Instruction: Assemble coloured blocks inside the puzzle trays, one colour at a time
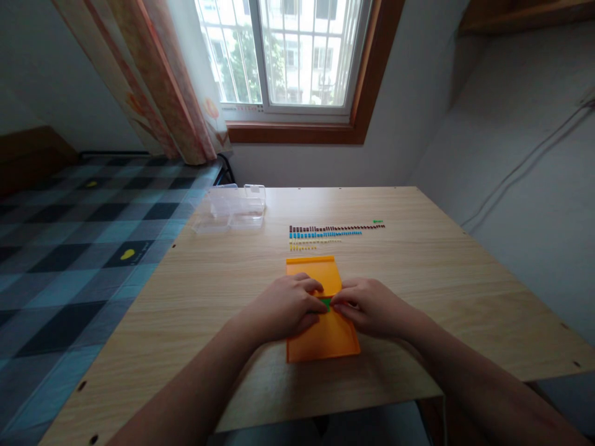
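Note:
An orange flat tray [320,341] lies on the wooden table [223,285] in front of me. My left hand [286,306] and my right hand [369,306] rest on it side by side, fingers curled, their tips meeting over a small green piece [326,303]. Both hands pinch at that piece; most of it is hidden by the fingers. Beyond the tray, rows of tiny pieces [332,232] are lined up by colour: dark red, blue, yellow. A lone green piece [377,221] lies at the right end of the top row.
A clear plastic box [232,210] stands open at the table's back left. A bed with a checked blue cover [69,248] runs along the left. A window and curtain are behind the table; a wall is on the right.

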Demonstrator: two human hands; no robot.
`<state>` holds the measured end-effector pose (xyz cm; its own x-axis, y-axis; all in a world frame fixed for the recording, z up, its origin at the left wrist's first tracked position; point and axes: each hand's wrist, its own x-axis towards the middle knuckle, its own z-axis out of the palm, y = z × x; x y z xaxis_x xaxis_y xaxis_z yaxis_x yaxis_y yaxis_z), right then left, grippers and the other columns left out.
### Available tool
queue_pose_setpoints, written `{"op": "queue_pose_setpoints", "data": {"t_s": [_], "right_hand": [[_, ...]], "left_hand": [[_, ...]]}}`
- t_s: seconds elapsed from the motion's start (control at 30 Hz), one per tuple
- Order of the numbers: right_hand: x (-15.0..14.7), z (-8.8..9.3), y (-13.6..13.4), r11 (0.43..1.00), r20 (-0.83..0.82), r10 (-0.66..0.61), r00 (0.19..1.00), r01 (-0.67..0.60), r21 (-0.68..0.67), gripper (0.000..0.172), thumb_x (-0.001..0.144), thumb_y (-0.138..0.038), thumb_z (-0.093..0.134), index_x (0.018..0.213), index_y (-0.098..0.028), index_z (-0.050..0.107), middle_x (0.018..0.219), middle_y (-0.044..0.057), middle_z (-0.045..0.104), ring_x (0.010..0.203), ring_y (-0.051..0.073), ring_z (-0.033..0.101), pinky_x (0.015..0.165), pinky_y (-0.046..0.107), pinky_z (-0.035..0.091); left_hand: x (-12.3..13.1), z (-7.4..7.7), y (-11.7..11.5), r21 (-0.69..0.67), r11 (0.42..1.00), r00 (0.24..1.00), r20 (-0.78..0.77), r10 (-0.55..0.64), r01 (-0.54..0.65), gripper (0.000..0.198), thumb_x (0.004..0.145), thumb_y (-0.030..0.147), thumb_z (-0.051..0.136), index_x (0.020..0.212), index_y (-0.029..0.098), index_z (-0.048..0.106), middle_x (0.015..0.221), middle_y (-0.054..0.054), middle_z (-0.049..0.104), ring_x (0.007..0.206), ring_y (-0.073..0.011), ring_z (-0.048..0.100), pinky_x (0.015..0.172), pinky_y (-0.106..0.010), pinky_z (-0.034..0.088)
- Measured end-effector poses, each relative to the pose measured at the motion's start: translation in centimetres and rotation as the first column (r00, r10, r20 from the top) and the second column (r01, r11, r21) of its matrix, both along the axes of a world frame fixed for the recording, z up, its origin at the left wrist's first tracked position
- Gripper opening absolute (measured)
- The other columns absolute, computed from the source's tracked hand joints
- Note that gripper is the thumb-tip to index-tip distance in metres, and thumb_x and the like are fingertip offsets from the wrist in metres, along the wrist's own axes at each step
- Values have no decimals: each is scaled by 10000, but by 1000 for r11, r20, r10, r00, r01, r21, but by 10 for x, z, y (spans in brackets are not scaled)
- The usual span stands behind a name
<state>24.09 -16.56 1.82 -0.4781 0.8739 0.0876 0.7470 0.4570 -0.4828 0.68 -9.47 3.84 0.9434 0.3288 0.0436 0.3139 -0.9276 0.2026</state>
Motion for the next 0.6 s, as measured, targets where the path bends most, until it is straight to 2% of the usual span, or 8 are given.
{"op": "queue_pose_setpoints", "data": {"t_s": [0.3,0.6], "right_hand": [[2,-1,1,1000,-37,-5,999,5,-20,189,928,-141,588,890,-201,762,889,32,753,784,144,645,682,244,409],[3,-1,1,1000,39,-28,999,27,8,191,923,-151,593,828,-193,753,833,32,732,741,135,616,657,248,373]], "left_hand": [[0,-2,0,-3,1000,1000,26,-10,10,219,917,276,675,1094,327,793,1206,-51,715,1060,-247,673,918,-376,545],[1,-2,-1,39,999,999,39,-20,19,245,937,313,653,1150,330,772,1220,-70,699,1052,-256,665,904,-388,542]]}}
